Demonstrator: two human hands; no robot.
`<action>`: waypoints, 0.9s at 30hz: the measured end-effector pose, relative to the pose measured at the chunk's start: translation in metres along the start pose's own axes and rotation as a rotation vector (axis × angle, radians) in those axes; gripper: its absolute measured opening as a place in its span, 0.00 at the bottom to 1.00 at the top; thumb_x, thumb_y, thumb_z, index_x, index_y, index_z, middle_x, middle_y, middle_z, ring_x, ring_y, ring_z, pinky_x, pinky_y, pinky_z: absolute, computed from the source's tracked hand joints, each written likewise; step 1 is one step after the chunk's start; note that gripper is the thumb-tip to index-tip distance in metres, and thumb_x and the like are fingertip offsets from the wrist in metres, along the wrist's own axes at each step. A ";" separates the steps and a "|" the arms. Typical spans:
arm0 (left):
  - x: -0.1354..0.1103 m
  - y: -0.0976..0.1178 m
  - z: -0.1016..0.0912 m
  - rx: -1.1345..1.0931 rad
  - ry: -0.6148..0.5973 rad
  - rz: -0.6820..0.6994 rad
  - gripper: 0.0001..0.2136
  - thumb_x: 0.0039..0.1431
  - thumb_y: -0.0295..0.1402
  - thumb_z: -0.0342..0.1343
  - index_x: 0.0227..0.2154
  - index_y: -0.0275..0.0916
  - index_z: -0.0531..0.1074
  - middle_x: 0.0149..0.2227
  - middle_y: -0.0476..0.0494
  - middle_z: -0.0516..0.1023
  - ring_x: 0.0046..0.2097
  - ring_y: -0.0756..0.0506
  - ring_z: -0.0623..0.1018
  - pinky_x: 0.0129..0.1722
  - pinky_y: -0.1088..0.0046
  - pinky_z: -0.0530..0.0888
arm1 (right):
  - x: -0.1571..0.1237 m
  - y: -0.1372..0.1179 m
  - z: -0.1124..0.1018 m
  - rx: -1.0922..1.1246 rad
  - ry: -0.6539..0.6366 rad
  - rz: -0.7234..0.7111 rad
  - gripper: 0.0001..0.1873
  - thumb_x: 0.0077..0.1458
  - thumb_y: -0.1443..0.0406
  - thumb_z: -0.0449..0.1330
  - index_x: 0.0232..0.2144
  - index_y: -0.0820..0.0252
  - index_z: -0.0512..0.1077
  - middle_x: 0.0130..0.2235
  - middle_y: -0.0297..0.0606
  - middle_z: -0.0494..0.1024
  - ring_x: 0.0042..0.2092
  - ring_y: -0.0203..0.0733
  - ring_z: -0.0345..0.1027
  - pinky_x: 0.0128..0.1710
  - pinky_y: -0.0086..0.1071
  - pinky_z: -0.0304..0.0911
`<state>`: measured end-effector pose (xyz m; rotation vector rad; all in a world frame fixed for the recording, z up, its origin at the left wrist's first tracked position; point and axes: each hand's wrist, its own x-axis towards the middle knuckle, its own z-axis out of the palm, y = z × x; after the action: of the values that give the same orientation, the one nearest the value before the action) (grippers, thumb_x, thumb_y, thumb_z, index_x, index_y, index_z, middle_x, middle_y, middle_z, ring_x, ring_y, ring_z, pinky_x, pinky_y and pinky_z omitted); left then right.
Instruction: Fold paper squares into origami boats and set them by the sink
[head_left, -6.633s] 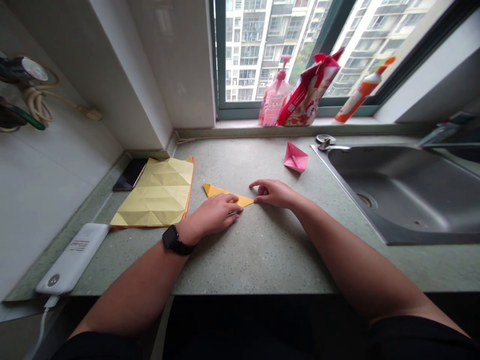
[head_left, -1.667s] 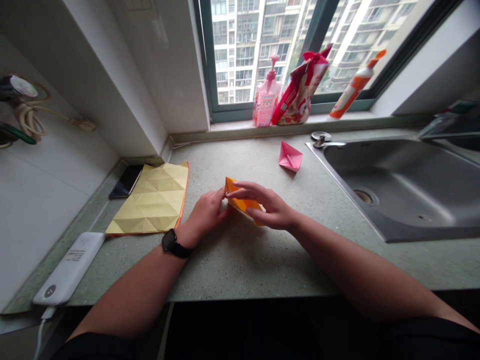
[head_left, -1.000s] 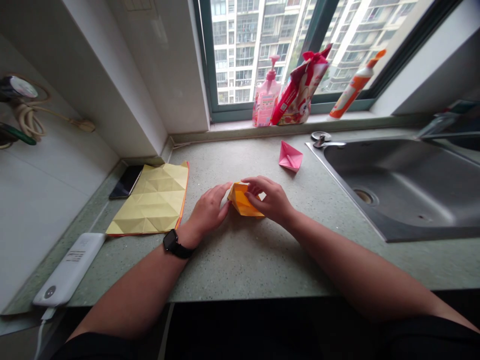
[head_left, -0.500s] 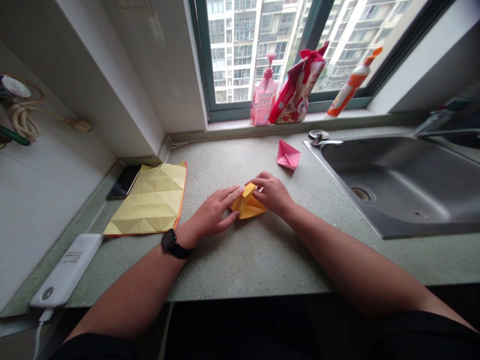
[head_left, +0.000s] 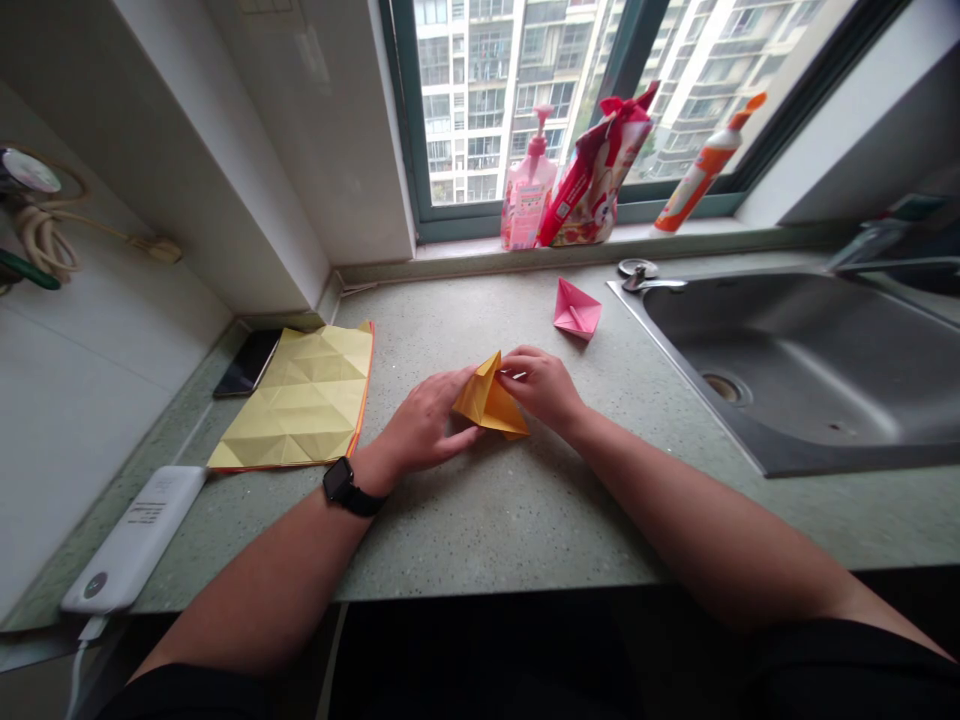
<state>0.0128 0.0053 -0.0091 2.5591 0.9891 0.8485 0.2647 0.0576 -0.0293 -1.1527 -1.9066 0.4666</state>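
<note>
A folded piece of yellow-orange origami paper (head_left: 487, 405) sits on the speckled stone countertop (head_left: 480, 525), its peak pointing up and away from me. My left hand (head_left: 427, 420) grips its left side, with the fingertips against the fold. My right hand (head_left: 544, 388) pinches the top and right side, and its fingers hide part of the paper. Beyond them, a small pink paper fold (head_left: 577, 309) rests by itself. To the left lies a creased yellow paper sheet (head_left: 300, 400) with an orange edge.
A steel sink (head_left: 787, 370) lies to the right. A phone (head_left: 249, 362) and a white power bank (head_left: 135, 540) are at the left. A pink pump bottle (head_left: 529, 180), a red-and-white bag (head_left: 596, 180) and an orange-capped tube (head_left: 701, 170) stand on the windowsill.
The paper has gone from a flat triangle under my hands to a raised, opened shape. Over the last half second its peak has lifted and my left hand has shifted slightly left.
</note>
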 end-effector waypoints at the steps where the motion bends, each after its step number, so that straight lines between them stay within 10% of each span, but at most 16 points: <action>1: 0.000 0.000 0.000 0.001 0.001 -0.003 0.42 0.68 0.44 0.66 0.78 0.44 0.52 0.72 0.30 0.69 0.71 0.31 0.72 0.71 0.44 0.70 | 0.000 -0.001 0.000 -0.003 0.007 -0.003 0.09 0.65 0.62 0.65 0.37 0.53 0.87 0.39 0.39 0.84 0.35 0.42 0.79 0.37 0.35 0.76; 4: 0.000 0.002 0.000 0.008 0.022 -0.031 0.42 0.70 0.47 0.64 0.78 0.43 0.52 0.72 0.30 0.69 0.71 0.30 0.72 0.71 0.43 0.70 | -0.001 -0.005 -0.002 -0.039 0.014 -0.030 0.09 0.65 0.62 0.65 0.36 0.54 0.86 0.38 0.39 0.84 0.33 0.41 0.78 0.36 0.35 0.74; 12: 0.004 -0.006 0.001 0.040 0.064 -0.057 0.33 0.64 0.18 0.49 0.71 0.42 0.66 0.69 0.38 0.74 0.70 0.38 0.73 0.72 0.47 0.70 | -0.003 -0.012 -0.003 -0.079 0.023 -0.036 0.11 0.65 0.65 0.60 0.39 0.54 0.85 0.39 0.38 0.84 0.33 0.41 0.77 0.38 0.36 0.73; 27: 0.000 -0.007 0.002 -0.015 -0.214 0.072 0.33 0.60 0.15 0.51 0.64 0.47 0.77 0.67 0.40 0.77 0.68 0.38 0.77 0.70 0.50 0.75 | 0.000 -0.007 -0.003 -0.090 0.003 -0.052 0.12 0.70 0.61 0.60 0.43 0.53 0.84 0.43 0.41 0.85 0.39 0.44 0.79 0.41 0.39 0.75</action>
<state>0.0103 0.0101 -0.0142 2.6186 0.8283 0.5808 0.2633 0.0536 -0.0227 -1.1580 -1.9667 0.3536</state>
